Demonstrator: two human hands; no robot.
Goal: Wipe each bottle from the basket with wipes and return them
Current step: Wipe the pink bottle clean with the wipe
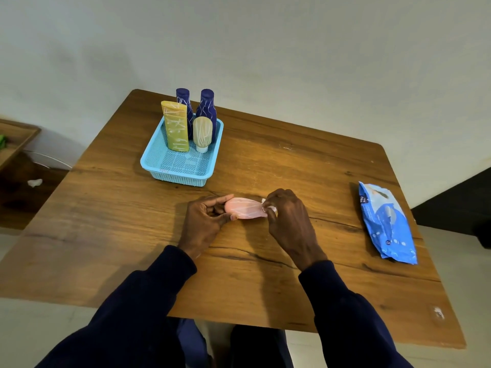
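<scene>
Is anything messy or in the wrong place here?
Yes. A crumpled white scrap lies on the floor left of the table, like dropped litter. The bottles standing in the blue basket are streaked with white marks, so they look dirty.

A plain, domestic-looking room, not a workshop or lab; a square brown wood-grain table (292, 160) stands against a bare off-white painted wall (265, 49) on a pale floor (39, 328); on it sits a light-blue perforated plastic basket (148, 158) of toiletry containers: a flat yellow tube (175, 126), two dark blue bottles (210, 107), a cream upside-down bottle (203, 131); a soft blue pack of wet wipes (385, 224) lies near the right edge; at far left, a low brown wooden shelf unit (16, 136) and a crumpled white scrap (34, 182) on darker flooring.
</scene>
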